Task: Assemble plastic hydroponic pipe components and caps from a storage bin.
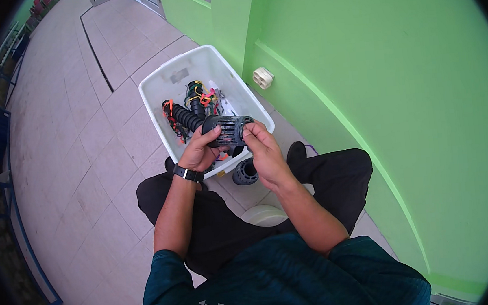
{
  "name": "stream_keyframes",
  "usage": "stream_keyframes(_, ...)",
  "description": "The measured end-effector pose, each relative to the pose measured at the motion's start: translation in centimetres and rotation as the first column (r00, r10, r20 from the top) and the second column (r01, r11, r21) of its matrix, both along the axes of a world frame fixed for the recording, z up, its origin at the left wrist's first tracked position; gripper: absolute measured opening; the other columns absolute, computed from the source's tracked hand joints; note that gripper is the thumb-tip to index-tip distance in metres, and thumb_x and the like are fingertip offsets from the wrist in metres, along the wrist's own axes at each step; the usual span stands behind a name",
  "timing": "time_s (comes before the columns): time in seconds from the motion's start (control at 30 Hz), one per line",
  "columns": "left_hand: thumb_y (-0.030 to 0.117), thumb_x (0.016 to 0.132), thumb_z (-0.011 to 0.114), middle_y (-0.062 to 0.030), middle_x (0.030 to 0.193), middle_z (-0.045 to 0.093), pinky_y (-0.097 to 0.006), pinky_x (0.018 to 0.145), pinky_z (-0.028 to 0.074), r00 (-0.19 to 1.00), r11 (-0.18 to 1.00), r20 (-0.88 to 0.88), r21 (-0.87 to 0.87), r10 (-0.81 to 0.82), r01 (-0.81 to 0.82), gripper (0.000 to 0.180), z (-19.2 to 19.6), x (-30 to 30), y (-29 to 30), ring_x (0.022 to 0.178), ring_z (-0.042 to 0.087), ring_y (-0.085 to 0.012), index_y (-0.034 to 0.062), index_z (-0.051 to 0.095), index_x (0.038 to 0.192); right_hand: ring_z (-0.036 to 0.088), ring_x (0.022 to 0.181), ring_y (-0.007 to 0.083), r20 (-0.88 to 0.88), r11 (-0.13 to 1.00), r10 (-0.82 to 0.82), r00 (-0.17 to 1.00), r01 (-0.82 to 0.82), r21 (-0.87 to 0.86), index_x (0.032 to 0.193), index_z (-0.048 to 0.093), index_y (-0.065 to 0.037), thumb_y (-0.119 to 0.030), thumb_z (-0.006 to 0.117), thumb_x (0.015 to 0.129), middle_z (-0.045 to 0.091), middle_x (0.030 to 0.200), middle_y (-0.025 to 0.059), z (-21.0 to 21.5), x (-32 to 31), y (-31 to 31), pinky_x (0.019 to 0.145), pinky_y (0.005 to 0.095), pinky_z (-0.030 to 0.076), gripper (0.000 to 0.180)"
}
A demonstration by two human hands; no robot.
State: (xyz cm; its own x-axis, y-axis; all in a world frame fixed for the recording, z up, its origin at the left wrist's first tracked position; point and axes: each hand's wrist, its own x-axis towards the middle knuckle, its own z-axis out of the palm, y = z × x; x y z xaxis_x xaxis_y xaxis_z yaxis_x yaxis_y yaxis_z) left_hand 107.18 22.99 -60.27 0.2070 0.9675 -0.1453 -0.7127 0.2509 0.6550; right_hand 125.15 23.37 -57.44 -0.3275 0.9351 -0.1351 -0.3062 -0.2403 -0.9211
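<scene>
A black slotted plastic cylinder (231, 131) lies sideways between my hands, above the near half of a white plastic bin (151, 105). My left hand (200, 150), with a black watch on its wrist, is closed around the cylinder's left part, thumb on top. At the cylinder's right end, my right hand (264, 149) pinches the rim; what the fingertips grip beyond it is hidden. Inside the bin are a black ribbed hose (186, 116), another ribbed black piece (196, 101) and tangled coloured cords (210, 100). A second black slotted cylinder (245, 172) stands on the floor below my right hand.
The bin sits on a tiled floor (82, 161) between my bent legs, close to a green wall (364, 72) on the right. A white outlet box (263, 77) juts from that wall. Blue metal frames (9, 173) stand along the far left.
</scene>
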Motion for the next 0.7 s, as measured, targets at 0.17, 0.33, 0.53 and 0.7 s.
stream_keyframes(0.17,0.019,0.097,0.061,-0.0107,0.117,0.065,-0.041,0.086,0.056,0.999,0.998,0.02,0.048,-0.045,0.044,0.036,-1.6,-0.2,0.2,0.104,0.066,-0.0216,0.0013,0.052,0.127,0.045,0.109,0.0102,0.016,0.99,-0.14,0.99,0.141,-0.033,0.109,0.057,-0.001,-0.013,0.047,0.101,0.043,0.13,0.0033,0.6,-1.6,-1.0,0.098,0.0256,0.034,0.018)
stream_keyframes(0.33,0.018,0.097,0.061,-0.0111,0.117,0.065,-0.041,0.085,0.056,1.0,0.997,0.0,0.072,-0.026,0.026,0.036,-2.2,-0.3,0.5,0.104,0.066,-0.0215,0.0006,0.052,0.126,0.044,0.112,0.011,0.012,0.984,-0.172,0.985,0.172,-0.04,0.107,0.057,-0.001,-0.012,0.047,0.1,0.043,0.131,0.0032,-0.1,-1.1,-0.6,0.1,0.0269,0.034,0.017)
stream_keyframes(0.53,0.019,0.096,0.062,-0.0093,0.115,0.065,-0.04,0.089,0.054,0.999,0.993,-0.027,0.107,-0.047,0.05,0.036,-2.3,0.4,0.9,0.104,0.065,-0.0196,0.001,0.053,0.126,0.044,0.119,0.0214,0.106,0.983,-0.158,0.982,0.147,0.108,0.104,0.058,-0.001,-0.016,0.051,0.098,0.035,0.141,0.0112,-0.7,-0.7,-1.2,0.098,0.0328,0.041,0.017)
stream_keyframes(0.7,0.02,0.096,0.064,-0.0071,0.114,0.063,-0.033,0.086,0.052,0.984,0.992,-0.147,0.089,0.101,-0.089,0.036,0.6,2.7,0.3,0.103,0.062,-0.0152,0.0021,0.053,0.125,0.045,0.128,0.0295,0.241,0.86,-0.24,0.94,0.091,0.502,0.098,0.059,-0.001,-0.008,0.067,0.087,0.039,0.142,0.0191,0.5,1.1,-1.1,0.101,0.0359,0.041,0.015)
